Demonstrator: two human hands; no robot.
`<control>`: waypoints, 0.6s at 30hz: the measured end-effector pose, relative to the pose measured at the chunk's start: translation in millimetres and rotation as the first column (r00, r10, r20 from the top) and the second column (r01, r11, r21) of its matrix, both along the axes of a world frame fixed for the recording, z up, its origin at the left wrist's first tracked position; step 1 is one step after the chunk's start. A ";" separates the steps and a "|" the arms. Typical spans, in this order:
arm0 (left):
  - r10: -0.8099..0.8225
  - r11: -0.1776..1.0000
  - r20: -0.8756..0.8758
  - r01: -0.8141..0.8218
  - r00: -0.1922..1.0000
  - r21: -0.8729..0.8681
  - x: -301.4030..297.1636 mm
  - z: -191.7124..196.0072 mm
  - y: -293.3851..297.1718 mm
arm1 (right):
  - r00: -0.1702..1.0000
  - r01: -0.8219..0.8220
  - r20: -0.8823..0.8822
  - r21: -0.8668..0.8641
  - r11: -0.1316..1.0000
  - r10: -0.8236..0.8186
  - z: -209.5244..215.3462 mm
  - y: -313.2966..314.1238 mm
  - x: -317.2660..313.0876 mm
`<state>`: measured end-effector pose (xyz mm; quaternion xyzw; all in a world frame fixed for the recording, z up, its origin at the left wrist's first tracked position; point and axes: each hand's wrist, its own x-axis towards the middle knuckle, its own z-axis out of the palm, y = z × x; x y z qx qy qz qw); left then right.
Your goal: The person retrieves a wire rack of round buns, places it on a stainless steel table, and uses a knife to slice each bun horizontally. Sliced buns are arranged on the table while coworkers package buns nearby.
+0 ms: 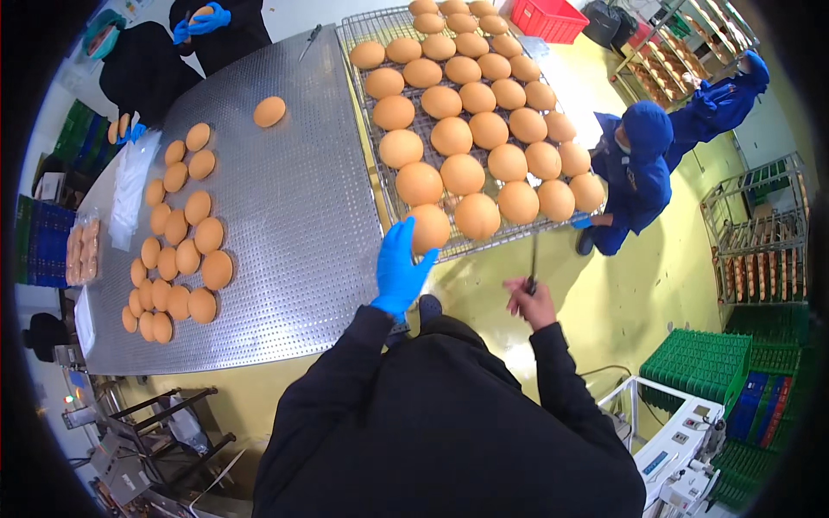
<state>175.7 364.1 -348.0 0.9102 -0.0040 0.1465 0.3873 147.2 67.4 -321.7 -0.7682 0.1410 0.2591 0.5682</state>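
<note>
My left hand [401, 268], in a blue glove, reaches up to the near edge of a wire cooling rack [382, 192] and touches a round brown bun [429, 227] at its front corner. Several more buns fill the rack in rows. My right hand [529, 302], bare, is closed around the handle of a long dark knife [534, 263] that points up toward the rack's near edge. Black sleeves cover both forearms.
A perforated steel table [294, 216] holds several loose buns [177, 259] at its left. Two people in black with blue gloves stand at the far left, two in blue suits at the right beside trolley racks [756, 237]. Green crates [695, 367] and a machine [678, 445] sit lower right.
</note>
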 end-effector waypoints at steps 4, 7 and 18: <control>0.096 0.971 -0.139 -0.063 0.986 0.229 42.4 5.8 -41.2 | 0.952 -0.098 0.295 0.027 0.995 0.086 -38.8 24.6 -30.6; 0.159 0.923 -0.110 -0.108 0.981 0.370 48.1 -17.5 -41.3 | 0.993 -0.051 0.117 0.298 0.953 0.016 -26.9 54.4 -34.7; -0.067 -0.031 -0.178 -0.180 0.982 -0.983 -23.9 24.1 50.6 | 0.928 -0.316 0.299 0.324 0.892 0.221 35.5 69.2 52.8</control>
